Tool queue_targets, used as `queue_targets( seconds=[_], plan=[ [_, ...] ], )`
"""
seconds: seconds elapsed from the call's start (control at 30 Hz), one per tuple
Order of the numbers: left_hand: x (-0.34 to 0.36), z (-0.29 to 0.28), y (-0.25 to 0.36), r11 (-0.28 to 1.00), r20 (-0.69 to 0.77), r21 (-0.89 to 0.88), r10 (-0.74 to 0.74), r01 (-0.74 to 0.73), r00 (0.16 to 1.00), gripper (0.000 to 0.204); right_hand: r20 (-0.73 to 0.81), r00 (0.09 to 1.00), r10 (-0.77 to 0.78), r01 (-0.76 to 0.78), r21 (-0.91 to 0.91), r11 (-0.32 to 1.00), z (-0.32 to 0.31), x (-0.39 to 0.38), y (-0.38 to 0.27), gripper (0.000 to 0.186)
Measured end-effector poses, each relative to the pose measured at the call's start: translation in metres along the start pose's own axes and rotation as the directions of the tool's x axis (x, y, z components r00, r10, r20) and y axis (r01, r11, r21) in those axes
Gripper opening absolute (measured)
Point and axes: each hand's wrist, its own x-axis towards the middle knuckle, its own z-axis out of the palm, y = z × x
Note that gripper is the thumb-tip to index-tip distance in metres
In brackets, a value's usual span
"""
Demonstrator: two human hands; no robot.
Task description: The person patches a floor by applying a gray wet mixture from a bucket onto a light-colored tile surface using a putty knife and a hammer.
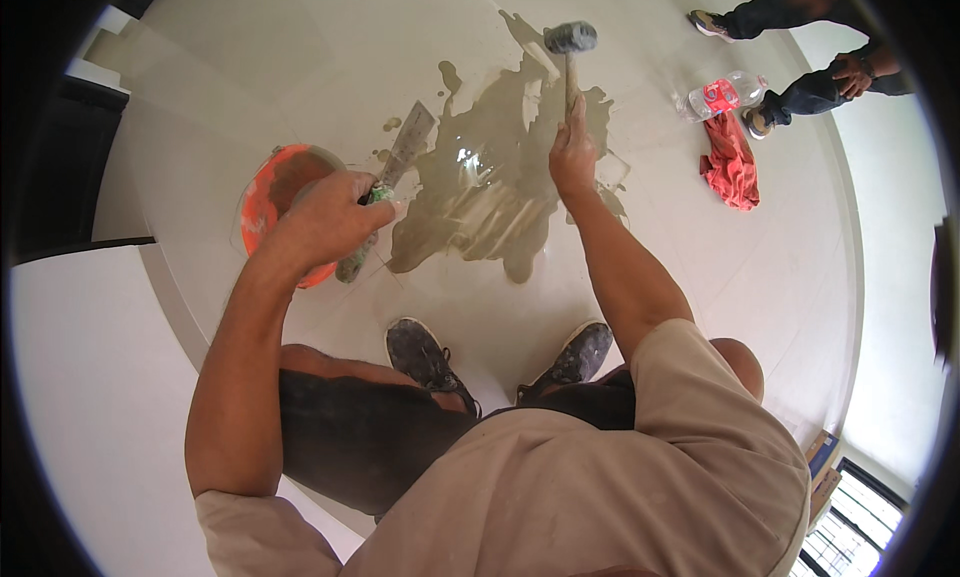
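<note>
My left hand is closed around the handle of a smeared trowel. Its long flat blade points away from me, over the left edge of a wet grey-brown puddle of slurry on the floor. Partly hidden behind that hand and forearm is an orange bucket coated with grey material. In my right hand is a mallet, gripped by its light handle. Its dark, grey-smeared head points away from me, above the far right part of the puddle.
Pale tiled floor surrounds the puddle. At the right lie a clear plastic bottle with a red label and a crumpled red cloth. Another person's legs are at the far right. My dusty shoes stand at the puddle's near side.
</note>
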Motion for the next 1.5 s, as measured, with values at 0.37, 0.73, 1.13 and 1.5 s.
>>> queue_targets(
  seconds=[0.37, 0.73, 1.13, 1.5],
  plan=[
    [0.006, 0.006, -0.001, 0.999, -0.031, -0.018, 0.037, -0.038, 0.999, 0.033, 0.009, 1.0, -0.012, 0.012, -0.012, 1.0, 0.005, 0.009, 0.022, 0.061],
    [-0.002, 0.001, -0.003, 1.0, -0.012, -0.019, 0.01, -0.01, 1.0, 0.035, 0.14, 0.99, -0.006, 0.015, -0.064, 0.998, 0.003, 0.023, 0.01, 0.059],
    [-0.005, 0.003, -0.003, 0.999, -0.021, -0.033, 0.012, -0.013, 1.0, 0.034, -0.107, 0.988, -0.109, 0.121, 0.121, 0.985, 0.001, 0.005, -0.011, 0.057],
    [0.007, 0.007, 0.012, 0.999, -0.036, 0.003, 0.055, -0.055, 0.998, 0.035, 0.009, 0.999, -0.035, 0.035, -0.063, 0.997, 0.006, 0.021, 0.058, 0.058]
  ],
)
